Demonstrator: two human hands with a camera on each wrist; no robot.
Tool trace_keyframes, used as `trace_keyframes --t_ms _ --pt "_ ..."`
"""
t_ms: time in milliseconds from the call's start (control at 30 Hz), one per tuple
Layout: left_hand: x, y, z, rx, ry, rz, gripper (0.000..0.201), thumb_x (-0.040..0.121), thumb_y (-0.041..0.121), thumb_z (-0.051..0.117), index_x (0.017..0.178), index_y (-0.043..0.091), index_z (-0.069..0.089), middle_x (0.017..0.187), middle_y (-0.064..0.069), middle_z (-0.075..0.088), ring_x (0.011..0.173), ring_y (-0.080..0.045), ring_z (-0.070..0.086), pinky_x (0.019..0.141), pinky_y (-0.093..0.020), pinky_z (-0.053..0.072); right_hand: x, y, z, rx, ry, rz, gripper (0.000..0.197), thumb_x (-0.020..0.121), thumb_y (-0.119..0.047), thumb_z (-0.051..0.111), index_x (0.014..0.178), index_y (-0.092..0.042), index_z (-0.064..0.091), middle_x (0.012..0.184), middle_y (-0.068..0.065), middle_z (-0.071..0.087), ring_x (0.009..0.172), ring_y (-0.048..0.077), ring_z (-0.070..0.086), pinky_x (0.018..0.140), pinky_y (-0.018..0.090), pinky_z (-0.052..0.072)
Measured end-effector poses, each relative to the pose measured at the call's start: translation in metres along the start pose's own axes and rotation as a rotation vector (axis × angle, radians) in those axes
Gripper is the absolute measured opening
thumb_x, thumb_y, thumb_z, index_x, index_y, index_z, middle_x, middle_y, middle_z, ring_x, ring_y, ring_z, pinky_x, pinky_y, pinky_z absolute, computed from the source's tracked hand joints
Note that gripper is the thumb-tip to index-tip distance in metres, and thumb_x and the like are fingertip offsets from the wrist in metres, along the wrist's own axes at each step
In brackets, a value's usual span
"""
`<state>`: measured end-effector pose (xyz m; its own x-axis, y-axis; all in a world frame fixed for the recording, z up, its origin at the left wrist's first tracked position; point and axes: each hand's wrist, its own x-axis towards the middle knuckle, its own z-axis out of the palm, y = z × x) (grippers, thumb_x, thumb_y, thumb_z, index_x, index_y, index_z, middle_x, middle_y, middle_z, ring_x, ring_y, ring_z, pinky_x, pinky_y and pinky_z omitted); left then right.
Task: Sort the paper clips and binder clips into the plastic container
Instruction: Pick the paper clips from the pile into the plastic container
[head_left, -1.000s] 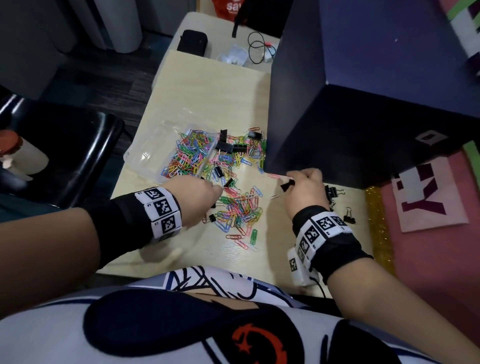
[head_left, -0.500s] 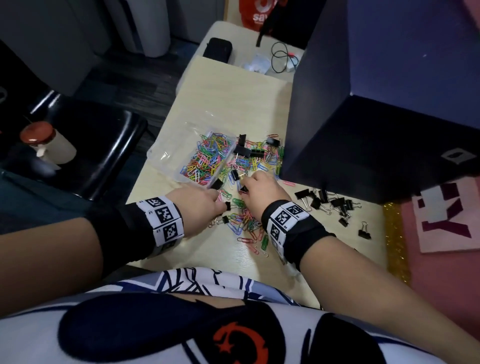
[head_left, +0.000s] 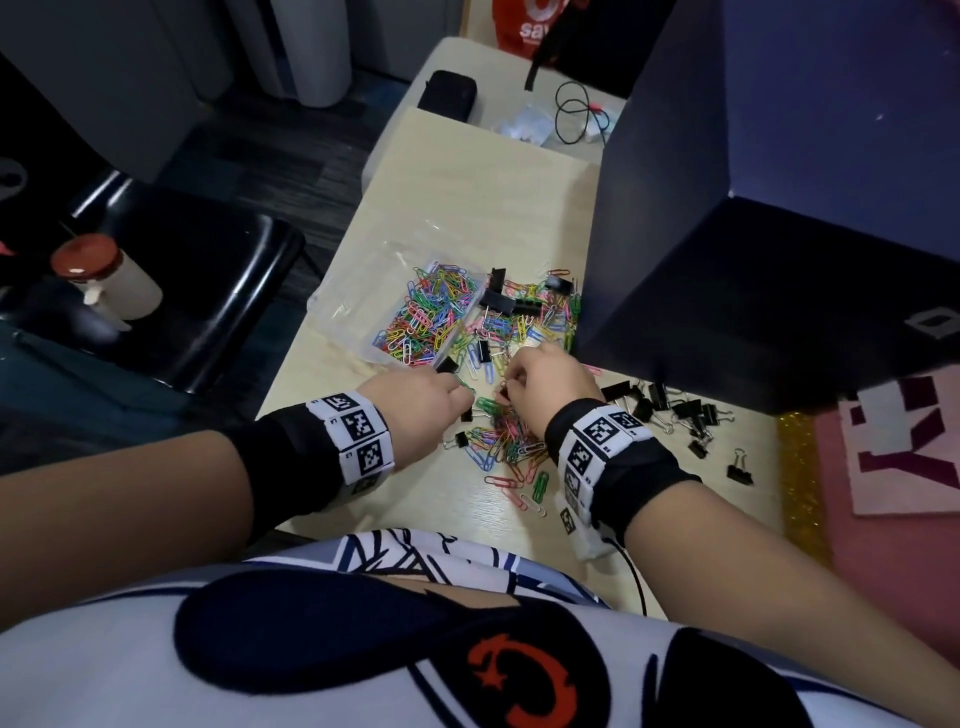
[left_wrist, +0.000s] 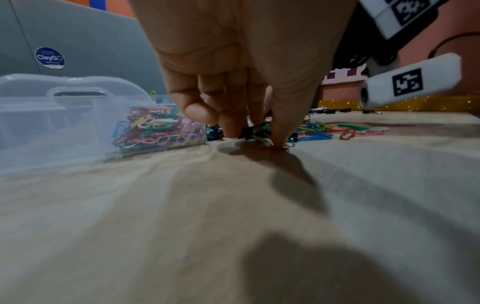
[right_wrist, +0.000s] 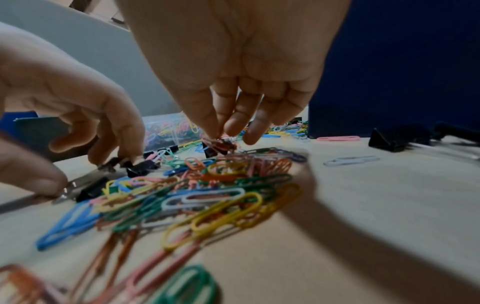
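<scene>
1. Landmark: the plastic container (head_left: 343, 312) on the table (head_left: 467, 208). One of its compartments already holds a heap of sorted paper clips (head_left: 431, 317). The mixed pile (head_left: 511, 441) of loose paper clips and black binder clips lies on the person's side of it, and a separated group of binder clips (head_left: 670, 410) lies well to the container's right.
2. The right hand (head_left: 545, 379) hangs over the mixed pile with its fingertips (right_wrist: 218, 127) pinched on a small dark clip (right_wrist: 221, 145). Blur keeps me from telling whether it is a binder clip or paper clips caught together.
3. The left hand (head_left: 415, 402) is curled down just beside the container's near corner, fingertips (left_wrist: 279, 137) pinching a small binder clip (left_wrist: 250, 131) against the table.
4. Risk: tangled paper clips may ride up with either pinch and land in the wrong group.
5. Risk: the left hand works close to the container wall, so a nudge could shift it or spill the heap.
6. Hidden: both palms cover their fingertips in the head view, and the container's other compartments are hard to make out.
</scene>
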<state>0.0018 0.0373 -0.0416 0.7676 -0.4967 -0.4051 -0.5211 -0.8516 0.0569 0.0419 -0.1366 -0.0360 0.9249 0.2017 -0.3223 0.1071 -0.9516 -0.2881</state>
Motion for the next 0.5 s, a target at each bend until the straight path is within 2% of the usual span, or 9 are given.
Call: trace_keyframes --t_ms 100,233,400,500 --pt "0.002 -0.001 -0.001 -0.01 -0.019 -0.027 0.037 0.09 0.016 0.053 0.126 0.015 0.045 0.114 -0.007 0.048 0.099 -0.027 0.053 0.081 -0.041 0.051 -0.001 0.004 0.002 0.016 -0.021 0.001 0.017 0.088 -0.02 0.059 0.105 -0.021 0.061 0.115 0.004 0.049 0.105 0.026 0.055 0.09 0.035 0.047" --pt "0.001 0.001 -0.004 0.018 -0.042 -0.021 0.026 0.091 0.016 0.053 0.116 0.011 0.051 0.108 -0.008 0.047 0.091 -0.026 0.055 0.074 -0.04 0.051 -0.004 0.004 0.008 -0.038 -0.043 -0.041 0.037 0.087 -0.032 0.063 0.121 -0.024 0.051 0.124 0.005 0.046 0.114 0.027 0.05 0.095 0.04 0.046" --pt "-0.003 -0.001 -0.004 0.06 -0.098 -0.011 0.018 0.094 0.014 0.049 0.11 0.009 0.054 0.107 -0.01 0.052 0.088 -0.028 0.058 0.069 -0.039 0.05 -0.004 -0.001 0.008 -0.052 0.051 -0.073 0.028 0.092 -0.03 0.053 0.118 -0.021 0.052 0.121 0.004 0.048 0.114 0.026 0.047 0.092 0.04 0.045" --pt "-0.003 -0.004 -0.007 -0.002 -0.118 -0.026 0.017 0.095 0.021 0.05 0.109 0.011 0.053 0.104 -0.009 0.055 0.089 -0.029 0.059 0.073 -0.038 0.051 -0.002 -0.004 0.01 -0.109 0.013 -0.105 0.033 0.093 -0.03 0.05 0.125 -0.022 0.052 0.12 0.005 0.049 0.118 0.028 0.044 0.091 0.04 0.044"
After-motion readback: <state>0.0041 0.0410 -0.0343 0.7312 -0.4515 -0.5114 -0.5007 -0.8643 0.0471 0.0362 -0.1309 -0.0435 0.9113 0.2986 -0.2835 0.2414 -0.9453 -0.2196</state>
